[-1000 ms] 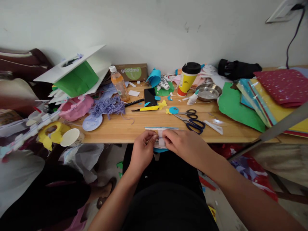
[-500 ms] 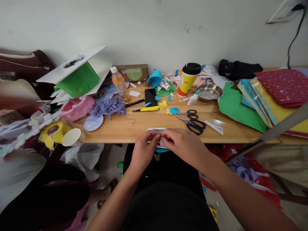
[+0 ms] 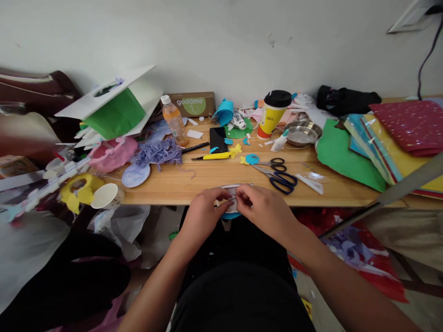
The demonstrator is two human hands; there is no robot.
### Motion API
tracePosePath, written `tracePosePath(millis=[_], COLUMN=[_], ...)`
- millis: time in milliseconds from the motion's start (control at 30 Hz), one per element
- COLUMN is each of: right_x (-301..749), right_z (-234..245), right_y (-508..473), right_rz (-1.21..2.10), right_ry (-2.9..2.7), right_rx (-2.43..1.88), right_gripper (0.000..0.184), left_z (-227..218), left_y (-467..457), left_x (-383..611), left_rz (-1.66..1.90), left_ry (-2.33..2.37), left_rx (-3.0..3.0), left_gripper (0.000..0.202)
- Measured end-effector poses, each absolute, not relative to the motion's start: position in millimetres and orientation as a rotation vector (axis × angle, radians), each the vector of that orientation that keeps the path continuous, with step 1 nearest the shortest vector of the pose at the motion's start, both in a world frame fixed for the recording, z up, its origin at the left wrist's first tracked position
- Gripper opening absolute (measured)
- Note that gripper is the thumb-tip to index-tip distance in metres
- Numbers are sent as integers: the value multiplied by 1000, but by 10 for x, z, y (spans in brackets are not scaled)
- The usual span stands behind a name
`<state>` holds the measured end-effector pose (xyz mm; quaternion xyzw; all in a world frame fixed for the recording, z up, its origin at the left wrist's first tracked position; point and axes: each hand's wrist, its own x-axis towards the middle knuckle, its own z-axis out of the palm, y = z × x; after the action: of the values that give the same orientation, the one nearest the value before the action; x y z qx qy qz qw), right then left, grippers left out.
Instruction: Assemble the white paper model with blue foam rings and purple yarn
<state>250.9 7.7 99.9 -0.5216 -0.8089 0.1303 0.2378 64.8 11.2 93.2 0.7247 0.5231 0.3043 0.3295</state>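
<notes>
At the table's front edge, a small white piece with a blue rim lies between my hands, mostly hidden by them. My left hand is on its left side, thumb and fingers pinched together near its middle. From the right, my right hand pinches at the same spot, fingertips almost meeting the left ones. Whatever thin bit the fingertips grip is too small to make out. Beyond them lie two pairs of scissors, a yellow utility knife and yellow and blue cut-outs.
A lidded cup, a glue bottle and a metal bowl stand behind the scissors. Purple yarn, a drink bottle and a paper cup are leftward. Green sheet lies right. Another person's dark-clothed leg shows left.
My fingertips have drawn slightly apart over the white piece, baring more of its pale surface. The view has shifted a little; the table things stay put.
</notes>
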Motion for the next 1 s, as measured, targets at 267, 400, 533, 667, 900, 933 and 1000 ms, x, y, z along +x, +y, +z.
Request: tracePosePath(millis=[267,400,533,667,900,933,1000], right_x=[2526,2508,2494,2499,2500,2501,2503], right_z=[926,931,942,950,976,980,983], right_y=[85,90,94,99,120,122,123], right_rz=[447,400,328,287,297,275,226], right_ry=[-2172,-2200,-2244,-2304,-2349,-2361,-2390], right_rx=[-1442,-1475,-1499,-1463,-1478,-1474,-1449], right_gripper=[6,4,3,6,12,13,15], left_z=[1024,1087,1115,1078,890,845,743], left_y=[100,119,179,236,143,107,35], left_x=[693,690,680,652,505,478,432], left_rz=[560,454,388,541,841,858,861], left_ry=[1470,1482,1505,1384,1290,1269,1213], left_rx=[2222,2294,2291,2148,1892,1889,1885], left_gripper=[9,9,8,8,4,8,27])
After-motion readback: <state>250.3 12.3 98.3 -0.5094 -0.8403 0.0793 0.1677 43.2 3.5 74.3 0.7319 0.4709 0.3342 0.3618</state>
